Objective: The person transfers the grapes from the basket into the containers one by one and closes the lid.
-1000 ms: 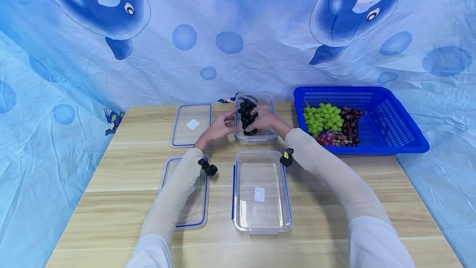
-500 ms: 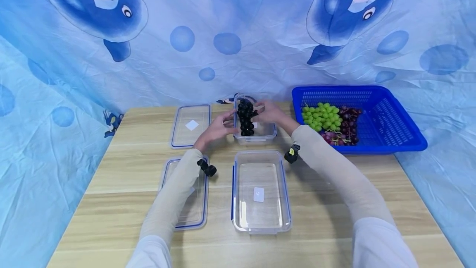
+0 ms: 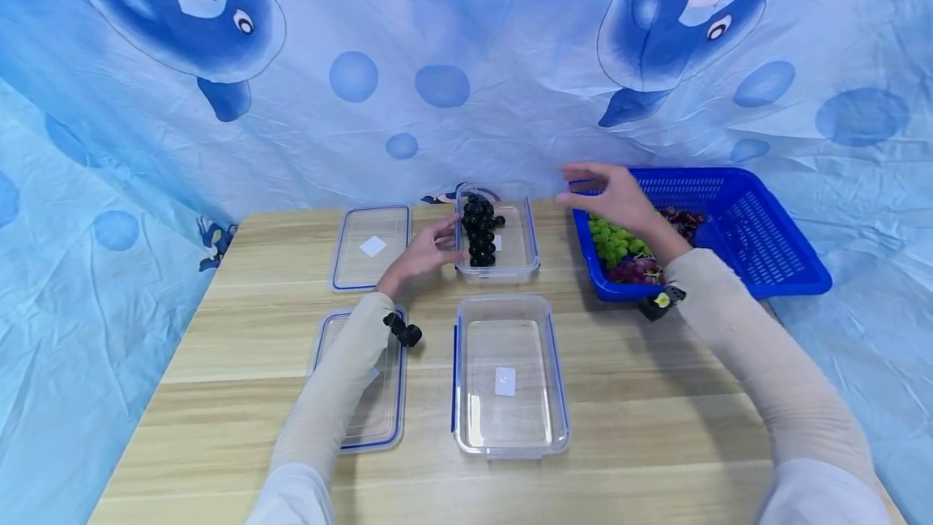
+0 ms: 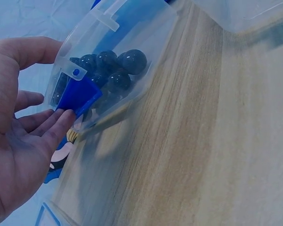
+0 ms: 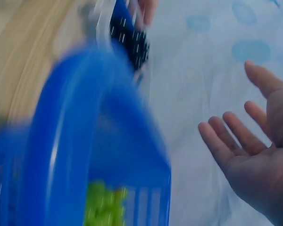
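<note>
Close-fitting cream sleeves cover both forearms, the left sleeve (image 3: 331, 383) and right sleeve (image 3: 768, 355) alike plain, thin and lightly creased. At the upper ends they meet the wider white shirt cuffs, left cuff (image 3: 295, 492) and right cuff (image 3: 824, 492), each with a visible hem. Near each wrist sits a small, blocky black device, the left device (image 3: 403, 330) plain, the right device (image 3: 653, 308) bearing a yellow patch (image 3: 662, 299). The left hand (image 3: 423, 251) and right hand (image 3: 618, 199) are bare.

The right grip (image 3: 619, 194) has left the black grapes (image 3: 479, 232) at upper centre for the blue basket (image 3: 786, 233) at upper right. There it now partly hides the green grapes (image 3: 611, 243).
</note>
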`<state>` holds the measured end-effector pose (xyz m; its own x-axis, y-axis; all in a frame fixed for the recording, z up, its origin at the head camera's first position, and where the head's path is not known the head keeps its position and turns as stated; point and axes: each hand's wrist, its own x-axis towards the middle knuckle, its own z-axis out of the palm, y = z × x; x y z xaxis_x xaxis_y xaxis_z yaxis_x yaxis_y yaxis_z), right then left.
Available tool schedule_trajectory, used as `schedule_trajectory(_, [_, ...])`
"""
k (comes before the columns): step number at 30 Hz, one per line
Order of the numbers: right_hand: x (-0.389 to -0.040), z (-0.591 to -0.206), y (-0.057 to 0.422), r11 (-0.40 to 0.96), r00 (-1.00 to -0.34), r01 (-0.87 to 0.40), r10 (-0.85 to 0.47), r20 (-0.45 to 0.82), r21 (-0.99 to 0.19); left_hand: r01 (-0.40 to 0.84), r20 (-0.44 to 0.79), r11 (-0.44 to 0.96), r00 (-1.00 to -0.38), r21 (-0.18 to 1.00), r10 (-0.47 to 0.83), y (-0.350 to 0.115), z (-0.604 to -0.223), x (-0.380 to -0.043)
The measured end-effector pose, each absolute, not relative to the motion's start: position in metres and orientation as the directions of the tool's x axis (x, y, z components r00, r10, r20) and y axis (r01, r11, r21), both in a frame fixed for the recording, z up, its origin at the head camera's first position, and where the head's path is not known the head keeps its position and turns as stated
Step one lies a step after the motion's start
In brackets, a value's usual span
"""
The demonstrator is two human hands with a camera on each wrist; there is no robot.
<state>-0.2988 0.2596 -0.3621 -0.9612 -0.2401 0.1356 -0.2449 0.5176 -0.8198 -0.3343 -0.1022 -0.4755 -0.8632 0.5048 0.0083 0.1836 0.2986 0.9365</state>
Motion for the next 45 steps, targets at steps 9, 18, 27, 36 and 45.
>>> schedule_trajectory(9, [-0.29, -0.365, 0.351, 0.669, -0.989, -0.144, -0.085, 0.118, -0.729, 0.169, -0.003, 0.294, -0.863, 0.941, 0.505, -0.101, -0.475, -0.334])
schedule_trajectory(18, [-0.282, -0.383, 0.416, 0.736, -0.998, 0.016, 0.05, 0.031, -0.677, 0.159, -0.019, 0.307, -0.863, 0.938, 0.505, -0.104, -0.475, -0.336])
schedule_trajectory(27, [-0.277, -0.401, 0.447, 0.777, -0.989, 0.104, 0.017, -0.145, -0.62, 0.162, -0.015, 0.3, -0.86, 0.94, 0.51, -0.105, -0.475, -0.336])
schedule_trajectory(36, [-0.272, -0.416, 0.461, 0.791, -0.971, 0.164, 0.025, -0.236, -0.59, 0.163, -0.01, 0.291, -0.858, 0.943, 0.514, -0.105, -0.476, -0.336])
schedule_trajectory(45, [-0.277, -0.428, 0.459, 0.748, -0.946, 0.202, -0.018, -0.324, -0.632, 0.157, -0.018, 0.297, -0.859, 0.942, 0.512, -0.105, -0.475, -0.336])
